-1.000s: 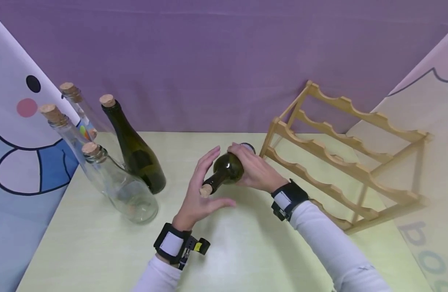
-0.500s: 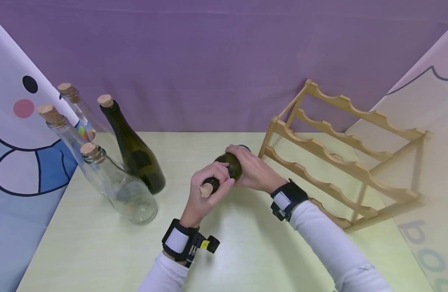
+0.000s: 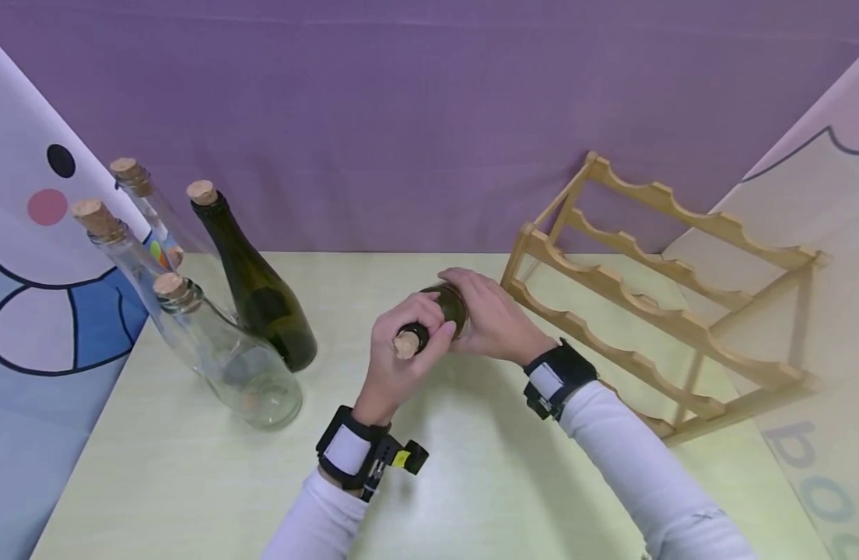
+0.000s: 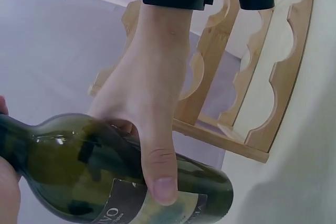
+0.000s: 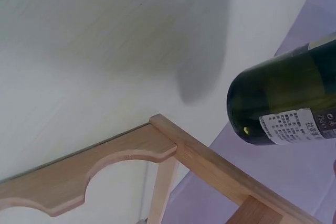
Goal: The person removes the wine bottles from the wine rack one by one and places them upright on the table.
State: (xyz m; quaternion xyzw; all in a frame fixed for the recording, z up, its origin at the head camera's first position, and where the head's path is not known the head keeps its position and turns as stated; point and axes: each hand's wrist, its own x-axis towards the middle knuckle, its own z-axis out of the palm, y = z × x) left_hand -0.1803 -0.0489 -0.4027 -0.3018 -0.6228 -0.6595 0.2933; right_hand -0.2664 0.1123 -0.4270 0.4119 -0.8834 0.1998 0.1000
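Note:
A dark green wine bottle (image 4: pixel 68 166) with a cork (image 3: pixel 405 344) in its mouth is held tilted over the table, neck toward the person. My left hand (image 3: pixel 394 362) grips the neck, fingers and thumb curled round it just below the mouth. Round the body is my right hand (image 3: pixel 501 323), its thumb lying across the label (image 4: pixel 152 208) in the left wrist view. The bottle's base (image 5: pixel 249 111) points toward the wooden wine rack (image 3: pixel 611 288), and a white paper sticker (image 5: pixel 291 126) shows near it. The hands cover much of the bottle in the head view.
At the left of the table (image 3: pixel 156 474) stand another corked green bottle (image 3: pixel 261 295) and several corked clear bottles, the nearest clear bottle (image 3: pixel 254 381) in front. The rack, with scalloped rails, stands at the right. A purple backdrop (image 3: pixel 401 132) closes the back.
The left hand, open beside the neck a second ago, has closed round it. Both hands now hold the bottle, and its mouth has shifted slightly right and up in the head view.

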